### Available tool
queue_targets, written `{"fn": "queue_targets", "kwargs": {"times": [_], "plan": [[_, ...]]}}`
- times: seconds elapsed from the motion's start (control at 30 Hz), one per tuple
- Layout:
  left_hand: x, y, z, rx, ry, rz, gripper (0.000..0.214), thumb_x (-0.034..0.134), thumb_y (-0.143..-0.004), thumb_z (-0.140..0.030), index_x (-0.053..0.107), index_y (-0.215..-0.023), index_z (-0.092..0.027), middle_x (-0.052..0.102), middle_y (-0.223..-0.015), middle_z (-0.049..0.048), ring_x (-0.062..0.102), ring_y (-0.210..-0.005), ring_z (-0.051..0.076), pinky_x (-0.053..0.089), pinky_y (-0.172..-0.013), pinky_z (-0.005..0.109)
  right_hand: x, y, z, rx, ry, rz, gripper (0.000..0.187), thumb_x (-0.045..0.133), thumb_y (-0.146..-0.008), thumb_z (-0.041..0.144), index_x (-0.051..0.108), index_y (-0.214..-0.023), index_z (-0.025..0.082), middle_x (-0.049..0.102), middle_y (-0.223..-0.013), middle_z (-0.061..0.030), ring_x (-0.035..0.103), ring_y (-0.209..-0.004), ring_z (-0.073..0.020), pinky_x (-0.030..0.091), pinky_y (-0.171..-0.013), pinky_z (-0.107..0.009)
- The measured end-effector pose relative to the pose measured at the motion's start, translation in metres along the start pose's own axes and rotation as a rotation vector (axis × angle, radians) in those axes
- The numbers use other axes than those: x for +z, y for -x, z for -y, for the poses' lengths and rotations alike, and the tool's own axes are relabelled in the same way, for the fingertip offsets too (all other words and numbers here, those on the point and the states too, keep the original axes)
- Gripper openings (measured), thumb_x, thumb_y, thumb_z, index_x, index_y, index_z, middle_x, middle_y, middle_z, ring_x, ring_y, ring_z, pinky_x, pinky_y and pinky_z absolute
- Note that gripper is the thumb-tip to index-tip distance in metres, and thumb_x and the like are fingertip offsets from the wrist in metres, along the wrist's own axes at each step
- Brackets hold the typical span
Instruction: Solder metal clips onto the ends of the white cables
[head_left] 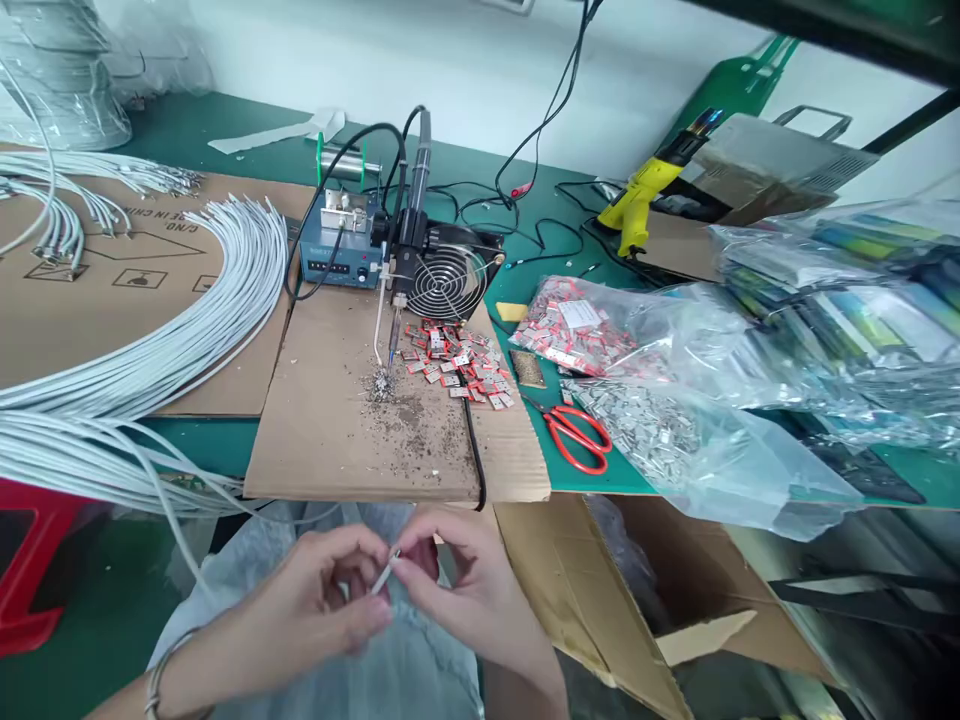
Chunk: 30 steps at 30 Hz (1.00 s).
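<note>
Over my lap, my left hand and my right hand meet with fingertips closed on the end of a thin white cable. The cable's tip sits in the pinch of my right thumb and forefinger. My left fingers curl around the part just behind it; the rest is hidden by that hand. Beyond my hands, a soldering iron hangs in a stand, its tip pointing down at a heap of solder scraps on a cardboard sheet. Small red-and-silver parts are scattered beside it.
A thick bundle of white cables curves along the left. Behind are a blue soldering station, a solder spool and a fan. Right are red-handled scissors, bags of metal parts and a yellow power tool. Below stands an open carton.
</note>
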<state>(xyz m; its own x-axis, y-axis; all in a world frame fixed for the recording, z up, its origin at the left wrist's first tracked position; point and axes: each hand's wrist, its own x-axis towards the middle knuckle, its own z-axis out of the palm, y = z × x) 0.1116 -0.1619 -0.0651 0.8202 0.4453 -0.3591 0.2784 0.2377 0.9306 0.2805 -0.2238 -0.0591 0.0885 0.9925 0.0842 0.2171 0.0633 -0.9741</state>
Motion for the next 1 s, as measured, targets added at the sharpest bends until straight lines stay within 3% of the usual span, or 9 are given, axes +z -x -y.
{"fn": "queue_targets", "kwargs": {"times": [0.1,0.2,0.4,0.57,0.67,0.8,0.87,0.93,1.0], "plan": [[0.011,-0.01,-0.001,0.027,0.148,-0.081,0.027,0.06,-0.077,-0.04,0.054,-0.07,-0.015,0.048,-0.057,-0.0036,0.046,-0.045,0.007,0.037,-0.044,0.017,-0.005,0.004,0.003,-0.023,0.061,0.008,0.005,0.064,-0.074,0.014,0.063,-0.072,0.018,0.053,-0.058,0.0032,0.046,-0.053,-0.0089,0.037,-0.052,-0.02],[0.012,-0.014,-0.002,0.029,0.194,-0.08,0.031,0.06,-0.076,-0.044,0.057,-0.067,-0.014,0.046,-0.051,-0.0035,0.044,-0.041,0.007,0.034,-0.039,0.017,-0.01,0.005,0.004,-0.066,0.041,0.006,0.004,0.065,-0.075,0.015,0.067,-0.074,0.018,0.058,-0.059,0.0013,0.048,-0.053,-0.0099,0.038,-0.051,-0.021],[0.006,-0.013,-0.008,0.051,0.142,-0.044,0.046,0.053,-0.078,-0.055,0.056,-0.06,-0.013,0.045,-0.046,-0.0026,0.044,-0.04,0.008,0.034,-0.041,0.018,-0.012,0.003,0.005,-0.129,-0.023,0.026,0.013,0.063,-0.078,0.014,0.072,-0.083,0.021,0.065,-0.063,-0.0028,0.054,-0.054,-0.0122,0.039,-0.047,-0.022],[0.007,-0.011,-0.006,0.113,0.044,-0.069,0.038,0.05,-0.084,-0.043,0.058,-0.061,-0.013,0.047,-0.045,-0.0018,0.045,-0.041,0.008,0.036,-0.044,0.019,-0.011,0.004,0.006,-0.143,-0.013,0.011,0.018,0.061,-0.075,0.011,0.074,-0.081,0.022,0.063,-0.059,-0.0029,0.051,-0.05,-0.0119,0.037,-0.046,-0.023],[0.006,-0.012,-0.006,0.152,0.011,-0.058,0.029,0.051,-0.084,-0.028,0.061,-0.062,-0.013,0.048,-0.046,-0.0019,0.047,-0.042,0.008,0.035,-0.045,0.018,-0.005,0.005,0.0,-0.088,-0.174,-0.01,0.019,0.063,-0.072,0.01,0.075,-0.08,0.023,0.062,-0.059,-0.0026,0.047,-0.048,-0.0112,0.035,-0.046,-0.023],[0.002,-0.015,-0.01,0.178,-0.014,0.005,0.021,0.055,-0.078,-0.015,0.062,-0.057,-0.013,0.05,-0.048,-0.0024,0.047,-0.044,0.008,0.035,-0.046,0.017,0.012,0.005,-0.015,0.122,-0.731,0.076,0.005,0.072,-0.068,0.028,0.074,-0.07,0.025,0.052,-0.053,0.0018,0.04,-0.044,-0.0084,0.03,-0.043,-0.022],[0.001,-0.014,-0.012,0.181,-0.03,0.005,0.02,0.057,-0.076,-0.014,0.06,-0.057,-0.013,0.05,-0.05,-0.0031,0.046,-0.045,0.007,0.034,-0.046,0.017,0.017,0.005,-0.021,0.219,-0.895,0.123,0.012,0.073,-0.066,0.036,0.074,-0.066,0.024,0.048,-0.051,0.0034,0.036,-0.041,-0.006,0.028,-0.039,-0.02],[0.001,-0.013,-0.012,0.143,-0.027,-0.034,0.018,0.057,-0.077,-0.017,0.059,-0.06,-0.014,0.05,-0.051,-0.0037,0.046,-0.045,0.007,0.034,-0.046,0.017,0.016,0.005,-0.023,0.244,-0.854,0.11,0.012,0.072,-0.069,0.035,0.074,-0.07,0.023,0.05,-0.054,0.0032,0.032,-0.038,-0.0041,0.025,-0.037,-0.018],[0.002,-0.011,-0.012,0.072,-0.002,-0.083,0.017,0.056,-0.079,-0.023,0.058,-0.064,-0.014,0.049,-0.053,-0.0039,0.046,-0.044,0.007,0.034,-0.045,0.017,0.011,0.005,-0.02,0.192,-0.655,0.051,0.01,0.068,-0.073,0.029,0.074,-0.079,0.023,0.055,-0.058,0.0016,0.035,-0.04,-0.0048,0.027,-0.038,-0.018]]}}
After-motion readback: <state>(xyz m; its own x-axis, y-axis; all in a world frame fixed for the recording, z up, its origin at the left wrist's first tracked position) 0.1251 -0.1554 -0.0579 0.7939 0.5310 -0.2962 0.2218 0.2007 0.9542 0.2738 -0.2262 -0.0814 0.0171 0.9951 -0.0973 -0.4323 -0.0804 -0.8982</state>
